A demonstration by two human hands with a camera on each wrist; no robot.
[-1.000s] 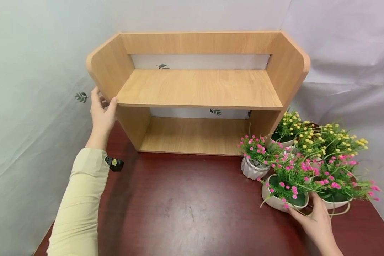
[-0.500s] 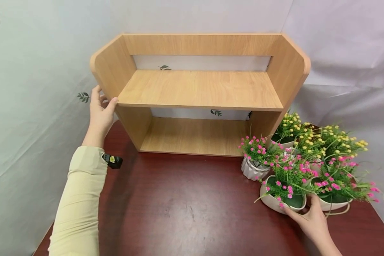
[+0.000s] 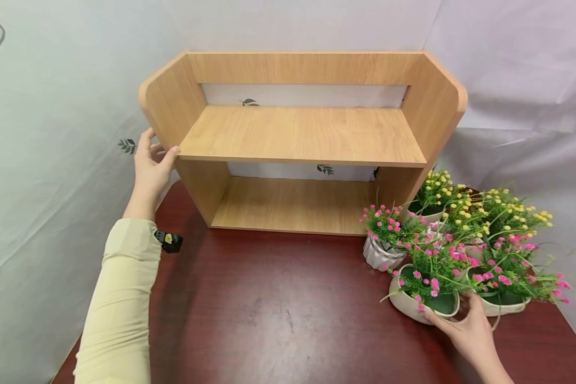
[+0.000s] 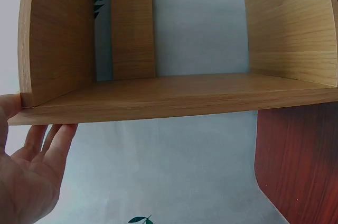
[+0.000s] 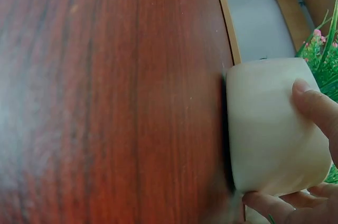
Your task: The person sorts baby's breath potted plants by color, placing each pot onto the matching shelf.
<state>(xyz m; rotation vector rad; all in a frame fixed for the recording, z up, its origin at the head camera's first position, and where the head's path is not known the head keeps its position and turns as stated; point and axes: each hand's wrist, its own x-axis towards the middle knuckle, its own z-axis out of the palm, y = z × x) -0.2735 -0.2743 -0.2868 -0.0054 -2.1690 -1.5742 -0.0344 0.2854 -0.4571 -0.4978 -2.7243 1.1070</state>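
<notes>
My left hand point(image 3: 152, 173) holds the left side panel of a light wooden two-tier shelf point(image 3: 297, 133), thumb at the front edge and fingers on the outer face. In the left wrist view that hand point(image 4: 34, 171) has its fingertips against the panel. At the right, my right hand point(image 3: 470, 325) grips a cream pot point(image 3: 405, 305) of pink artificial flowers point(image 3: 432, 261). The right wrist view has the thumb on one side of the pot point(image 5: 269, 123) and fingers round the other. A dark shadow runs along its base; I cannot tell whether it touches the table.
A white ribbed pot point(image 3: 383, 255) with pink flowers stands by the shelf's right front corner. Another cream pot point(image 3: 506, 309) of pink flowers is right of my hand, with yellow-flowered plants point(image 3: 480, 210) behind. Everything stands on a dark red table point(image 3: 278, 309) against pale cloth walls.
The cream pot in my right hand has shifted slightly left and toward the front, apart from its right neighbour. My left hand keeps its hold on the shelf; the head view has turned slightly.
</notes>
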